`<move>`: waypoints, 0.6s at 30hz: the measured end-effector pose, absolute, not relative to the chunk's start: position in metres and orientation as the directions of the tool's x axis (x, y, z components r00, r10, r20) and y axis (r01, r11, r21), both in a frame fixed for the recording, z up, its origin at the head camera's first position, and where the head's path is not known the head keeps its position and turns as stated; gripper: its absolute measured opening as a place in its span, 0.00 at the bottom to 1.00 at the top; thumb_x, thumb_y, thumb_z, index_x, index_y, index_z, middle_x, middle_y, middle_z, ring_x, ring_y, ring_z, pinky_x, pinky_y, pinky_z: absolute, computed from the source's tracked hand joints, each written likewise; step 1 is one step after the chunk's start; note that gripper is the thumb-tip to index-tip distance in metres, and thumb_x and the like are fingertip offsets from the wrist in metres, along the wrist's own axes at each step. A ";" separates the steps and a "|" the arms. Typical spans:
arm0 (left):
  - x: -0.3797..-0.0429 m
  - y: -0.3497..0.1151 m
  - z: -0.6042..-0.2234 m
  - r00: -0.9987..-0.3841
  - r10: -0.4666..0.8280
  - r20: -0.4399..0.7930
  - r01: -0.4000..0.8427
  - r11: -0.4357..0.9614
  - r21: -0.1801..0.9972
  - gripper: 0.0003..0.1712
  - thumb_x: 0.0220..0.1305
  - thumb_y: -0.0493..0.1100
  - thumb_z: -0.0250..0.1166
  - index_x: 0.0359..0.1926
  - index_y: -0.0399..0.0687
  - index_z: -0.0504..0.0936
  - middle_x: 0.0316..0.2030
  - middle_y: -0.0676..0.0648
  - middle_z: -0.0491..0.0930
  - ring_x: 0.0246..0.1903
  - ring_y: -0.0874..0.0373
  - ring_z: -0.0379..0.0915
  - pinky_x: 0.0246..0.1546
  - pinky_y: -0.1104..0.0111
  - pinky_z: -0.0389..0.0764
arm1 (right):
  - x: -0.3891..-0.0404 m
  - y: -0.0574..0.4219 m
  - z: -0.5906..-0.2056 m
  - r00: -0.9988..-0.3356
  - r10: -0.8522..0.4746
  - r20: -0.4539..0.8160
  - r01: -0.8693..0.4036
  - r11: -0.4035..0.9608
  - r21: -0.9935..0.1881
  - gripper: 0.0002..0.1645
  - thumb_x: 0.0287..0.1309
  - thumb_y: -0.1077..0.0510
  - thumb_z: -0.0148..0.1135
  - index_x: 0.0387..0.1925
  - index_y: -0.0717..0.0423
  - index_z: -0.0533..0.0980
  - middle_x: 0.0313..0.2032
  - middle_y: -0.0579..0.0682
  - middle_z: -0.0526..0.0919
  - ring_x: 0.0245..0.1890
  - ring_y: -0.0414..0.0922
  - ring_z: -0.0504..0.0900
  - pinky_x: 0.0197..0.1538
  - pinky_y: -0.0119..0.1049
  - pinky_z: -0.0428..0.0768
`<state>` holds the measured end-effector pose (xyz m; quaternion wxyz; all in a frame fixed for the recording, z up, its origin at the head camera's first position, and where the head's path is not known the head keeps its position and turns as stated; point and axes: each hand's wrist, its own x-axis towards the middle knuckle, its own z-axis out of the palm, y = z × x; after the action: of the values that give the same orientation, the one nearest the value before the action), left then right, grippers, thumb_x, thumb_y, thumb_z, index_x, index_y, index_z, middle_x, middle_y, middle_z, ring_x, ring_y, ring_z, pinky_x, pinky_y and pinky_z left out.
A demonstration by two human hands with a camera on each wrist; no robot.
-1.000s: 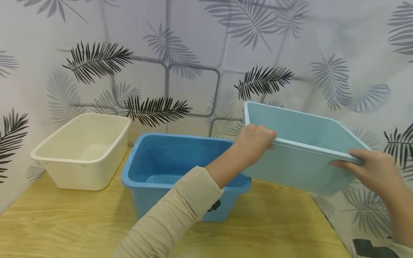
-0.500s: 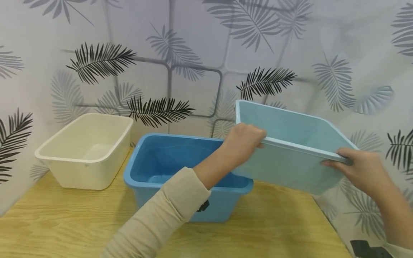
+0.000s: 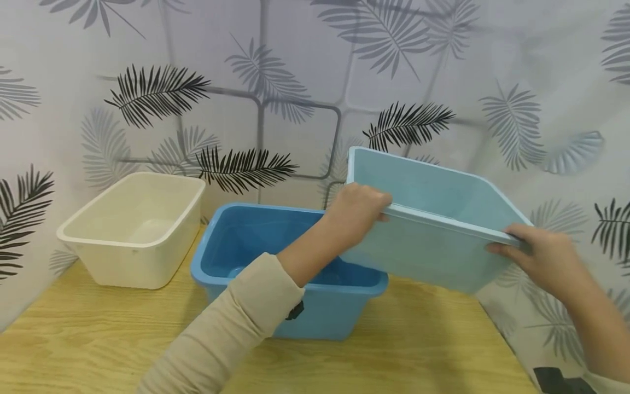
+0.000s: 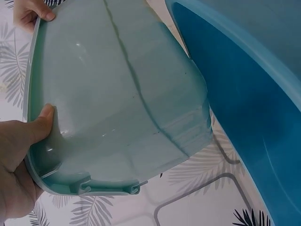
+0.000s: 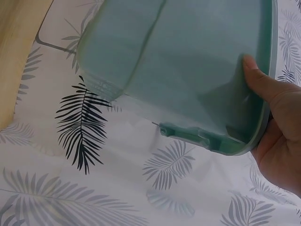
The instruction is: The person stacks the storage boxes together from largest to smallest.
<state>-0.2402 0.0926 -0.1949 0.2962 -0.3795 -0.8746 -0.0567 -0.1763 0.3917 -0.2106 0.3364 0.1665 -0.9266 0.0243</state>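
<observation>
A pale blue plastic bin hangs tilted in the air at the right, its right end lower. My left hand grips its rim near the left front corner; in the left wrist view the thumb lies along the outer wall. On the right, my right hand pinches the rim near the other front corner, its thumb against the outside. Behind my left forearm a darker blue bin stands upright on the table, with the pale bin's left end overlapping its right side in the head view.
A cream bin stands upright at the back left of the wooden table. Leaf-patterned wall covering rises behind the table and along its right edge.
Both hands have carried the pale blue bin to the left and slightly up, over the darker blue bin's right side. The cream and darker blue bins stay where they stood on the table.
</observation>
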 end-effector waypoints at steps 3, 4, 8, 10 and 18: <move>-0.241 0.086 -0.195 -0.543 0.624 0.562 0.697 0.708 -0.113 0.12 0.57 0.52 0.60 0.33 0.51 0.81 0.29 0.53 0.84 0.25 0.61 0.77 0.28 0.74 0.75 | -0.179 0.387 -0.211 -0.690 -0.309 0.655 -0.333 0.938 0.092 0.14 0.36 0.57 0.72 0.25 0.62 0.78 0.22 0.59 0.82 0.24 0.58 0.81 0.28 0.50 0.79; -0.240 0.084 -0.195 -0.548 0.620 0.561 0.694 0.712 -0.108 0.12 0.57 0.52 0.60 0.33 0.51 0.81 0.30 0.53 0.84 0.26 0.61 0.77 0.28 0.74 0.76 | -0.179 0.386 -0.211 -0.681 -0.313 0.662 -0.340 0.936 0.093 0.13 0.35 0.58 0.73 0.24 0.61 0.78 0.21 0.58 0.82 0.23 0.57 0.80 0.27 0.47 0.78; -0.238 0.076 -0.194 -0.560 0.623 0.546 0.701 0.707 -0.088 0.12 0.56 0.51 0.60 0.36 0.49 0.82 0.32 0.52 0.85 0.28 0.59 0.78 0.31 0.72 0.77 | -0.181 0.380 -0.213 -0.637 -0.335 0.694 -0.372 0.923 0.103 0.14 0.31 0.57 0.73 0.23 0.59 0.79 0.20 0.54 0.83 0.21 0.53 0.80 0.25 0.28 0.75; -0.237 0.073 -0.194 -0.557 0.634 0.536 0.715 0.695 -0.079 0.13 0.57 0.50 0.61 0.37 0.48 0.81 0.33 0.51 0.85 0.29 0.59 0.79 0.32 0.72 0.78 | -0.181 0.378 -0.214 -0.614 -0.346 0.709 -0.392 0.914 0.107 0.15 0.32 0.54 0.73 0.22 0.60 0.79 0.20 0.54 0.83 0.20 0.51 0.80 0.25 0.22 0.73; -0.236 0.061 -0.195 -0.522 0.642 0.561 0.743 0.666 -0.072 0.12 0.56 0.49 0.62 0.34 0.45 0.81 0.31 0.50 0.84 0.28 0.57 0.79 0.30 0.71 0.78 | -0.181 0.369 -0.215 -0.534 -0.385 0.752 -0.446 0.885 0.137 0.29 0.40 0.37 0.55 0.21 0.60 0.79 0.19 0.54 0.83 0.18 0.47 0.79 0.24 0.23 0.73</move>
<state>-0.2357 0.0610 -0.1954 0.2825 -0.3990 -0.8678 -0.0886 -0.1806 0.3688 -0.2148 0.4201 0.2376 -0.8751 0.0361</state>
